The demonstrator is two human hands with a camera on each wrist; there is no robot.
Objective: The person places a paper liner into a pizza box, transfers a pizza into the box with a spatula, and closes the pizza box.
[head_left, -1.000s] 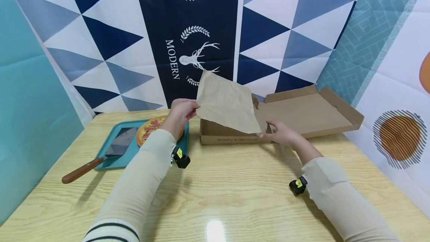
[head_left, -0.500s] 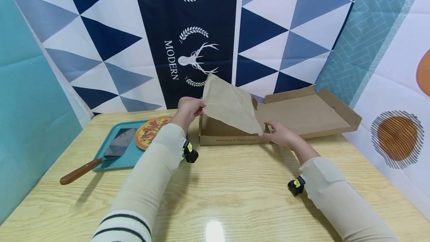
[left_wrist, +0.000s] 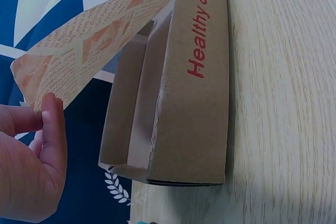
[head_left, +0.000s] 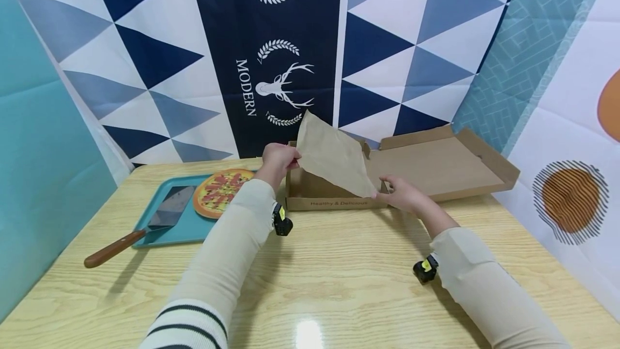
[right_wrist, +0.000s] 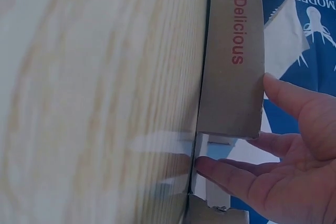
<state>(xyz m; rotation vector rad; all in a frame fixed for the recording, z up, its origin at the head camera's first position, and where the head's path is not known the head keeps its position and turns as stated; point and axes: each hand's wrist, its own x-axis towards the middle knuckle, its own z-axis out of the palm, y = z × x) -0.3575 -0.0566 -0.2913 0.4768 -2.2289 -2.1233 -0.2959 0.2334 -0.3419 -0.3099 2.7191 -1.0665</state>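
My left hand point(head_left: 281, 158) pinches the left edge of a sheet of tan wrapping paper point(head_left: 333, 149), raised over an open pizza box point(head_left: 334, 203). The paper's underside point(left_wrist: 100, 35) bears a newspaper-like print in the left wrist view. The sheet slopes down toward the box's front right corner. There my right hand point(head_left: 404, 194) has its thumb point(right_wrist: 286, 90) at the paper's lower corner, by the top of the front wall. Its other fingers point(right_wrist: 236, 177) stretch loosely past the box's corner, apart from the thumb.
A teal tray point(head_left: 186, 236) at the left holds a pizza point(head_left: 218, 198) and a metal spatula point(head_left: 171, 206), whose wooden handle point(head_left: 113, 249) sticks out over the table point(head_left: 329, 279). The box's lid point(head_left: 436, 163) lies folded open to the right. Patterned cloth point(head_left: 276, 42) hangs behind.
My left hand has moved right and slightly lower with the paper, uncovering more of the pizza. The sheet's raised corner has come down and shifted right. My right hand has stayed almost in place.
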